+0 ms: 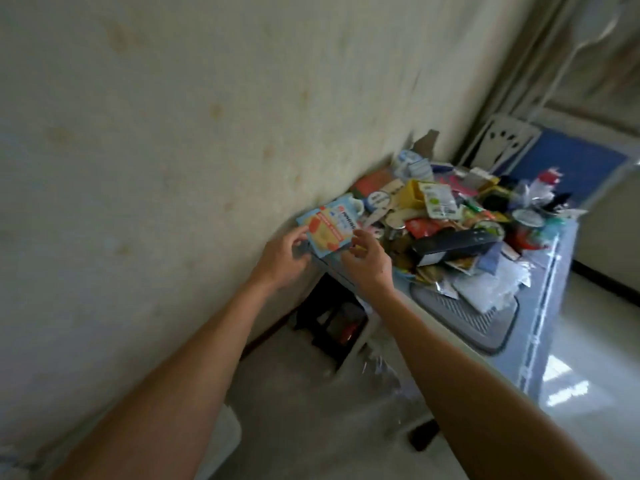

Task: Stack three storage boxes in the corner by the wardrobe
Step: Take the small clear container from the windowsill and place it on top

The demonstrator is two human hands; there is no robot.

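Note:
A small flat light-blue box (pixel 329 230) with orange print lies at the near left corner of a cluttered table (pixel 540 327), close to the wall. My left hand (pixel 282 259) grips its left edge with thumb and fingers. My right hand (pixel 370 266) pinches its right corner between thumb and forefinger. Both forearms reach in from the bottom of the head view. The frame is motion-blurred, and no wardrobe or other storage box can be made out.
A heap of packets, cartons and a long black box (pixel 453 242) covers the table, beside a grey mat (pixel 464 313). A black stool (pixel 332 323) stands under the table against the stained wall (pixel 156 133). A white chair back (pixel 498 140) and glossy floor (pixel 588 358) lie right.

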